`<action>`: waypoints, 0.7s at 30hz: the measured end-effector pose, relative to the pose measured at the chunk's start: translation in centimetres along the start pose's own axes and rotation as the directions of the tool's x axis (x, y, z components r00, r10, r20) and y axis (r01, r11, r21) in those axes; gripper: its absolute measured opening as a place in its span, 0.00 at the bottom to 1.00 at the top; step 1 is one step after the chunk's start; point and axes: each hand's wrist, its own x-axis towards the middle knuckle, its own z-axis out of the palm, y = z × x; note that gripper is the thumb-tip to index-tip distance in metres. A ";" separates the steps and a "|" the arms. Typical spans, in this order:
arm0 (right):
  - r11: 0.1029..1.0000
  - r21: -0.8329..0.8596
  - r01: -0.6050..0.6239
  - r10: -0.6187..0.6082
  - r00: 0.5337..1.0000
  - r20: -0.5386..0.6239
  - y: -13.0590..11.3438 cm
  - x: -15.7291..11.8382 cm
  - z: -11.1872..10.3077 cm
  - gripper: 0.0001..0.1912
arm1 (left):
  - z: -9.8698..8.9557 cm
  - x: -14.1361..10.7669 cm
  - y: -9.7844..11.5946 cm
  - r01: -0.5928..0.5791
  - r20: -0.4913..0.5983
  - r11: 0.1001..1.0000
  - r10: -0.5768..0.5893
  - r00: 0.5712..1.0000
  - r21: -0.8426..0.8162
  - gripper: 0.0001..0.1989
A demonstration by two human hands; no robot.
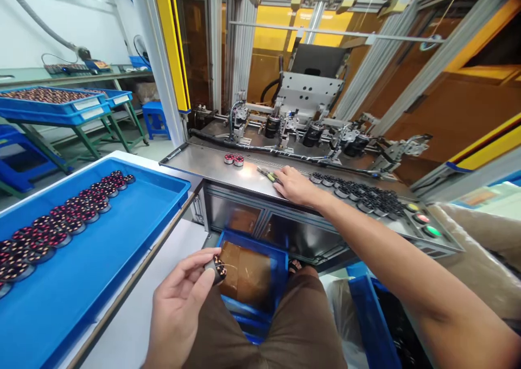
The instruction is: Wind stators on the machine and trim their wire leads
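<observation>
My left hand [183, 298] pinches a small round motor stator [218, 270] with copper windings and a dark rim, held above the blue bin between my knees. A thin loose wire sticks out from it. My right hand [293, 185] reaches out over the metal ledge, its fingers closed on the green handles of wire cutters [268, 175], whose jaws point left. Two red-topped stators [234, 160] sit on the ledge to the left of the cutters. Right of my hand stand many black stators [358, 192] in a long cluster.
On my left lies a blue tray [134, 222] with rows of wound stators. A winding machine [301, 119] stands behind the ledge. Green and red buttons [432, 231] are at the ledge's right end. Below is a blue bin [280, 255] with brown cardboard.
</observation>
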 end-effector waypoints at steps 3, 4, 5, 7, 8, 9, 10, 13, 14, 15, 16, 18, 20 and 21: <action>0.985 0.173 -0.030 0.038 0.998 -0.044 -0.2 -0.3 -1.2 0.18 | 0.3 -0.4 0.5 0.025 -0.018 0.999 -0.026 1.000 -0.033 0.09; 0.968 0.247 -0.035 0.051 0.997 -0.059 -0.6 -0.8 -1.6 0.21 | 0.4 -0.5 0.8 0.036 -0.028 0.998 -0.037 0.999 -0.055 0.08; 0.947 0.321 -0.034 0.061 0.996 -0.072 -1.0 -1.7 -1.8 0.24 | 0.6 -0.7 1.0 0.048 -0.035 0.996 -0.051 0.998 -0.075 0.08; 0.887 0.462 -0.015 0.063 0.994 -0.090 -2.6 -4.9 -1.7 0.29 | 0.9 -0.9 1.5 0.069 -0.044 0.993 -0.073 0.996 -0.099 0.08; 0.847 0.532 -0.001 0.057 0.994 -0.089 -3.7 -7.1 -1.2 0.30 | 1.1 -1.0 1.7 0.080 -0.041 0.992 -0.084 0.996 -0.097 0.09; 0.794 0.608 0.014 0.044 0.996 -0.080 -4.9 -9.6 -0.5 0.30 | 1.4 -1.0 1.8 0.090 -0.035 0.992 -0.093 0.995 -0.087 0.09; 0.623 0.782 0.021 0.034 0.998 -0.054 -6.3 -12.4 0.4 0.27 | 1.6 -1.1 1.9 0.097 -0.026 0.992 -0.100 0.995 -0.075 0.11; 0.264 0.960 -0.094 0.024 0.996 0.091 -10.3 -20.4 3.7 0.28 | 2.4 -1.2 1.8 0.119 0.040 0.992 -0.117 0.992 -0.051 0.16; 0.210 0.969 -0.129 0.033 0.992 0.125 -11.5 -22.6 4.7 0.28 | 2.7 -1.3 1.6 0.124 0.074 0.991 -0.120 0.990 -0.048 0.17; 0.187 0.973 -0.134 0.023 0.991 0.132 -12.5 -24.4 5.6 0.28 | 3.0 -1.3 1.4 0.127 0.110 0.991 -0.122 0.986 -0.043 0.18; 0.198 0.974 -0.110 0.025 0.994 0.108 -13.2 -25.7 6.2 0.28 | 3.3 -1.4 1.1 0.129 0.144 0.991 -0.124 0.982 -0.031 0.18; 0.305 0.952 -0.026 0.016 1.000 0.023 -13.9 -27.2 6.8 0.29 | 4.0 -1.7 0.5 0.120 0.194 0.993 -0.120 0.974 0.016 0.18; 0.469 0.880 0.073 -0.005 0.997 -0.080 -13.7 -27.7 6.7 0.33 | 4.6 -2.0 0.1 0.089 0.218 0.993 -0.104 0.970 0.074 0.18; 0.539 0.834 0.119 -0.024 0.992 -0.126 -13.5 -27.7 6.5 0.36 | 4.8 -2.2 0.1 0.068 0.224 0.992 -0.089 0.970 0.102 0.18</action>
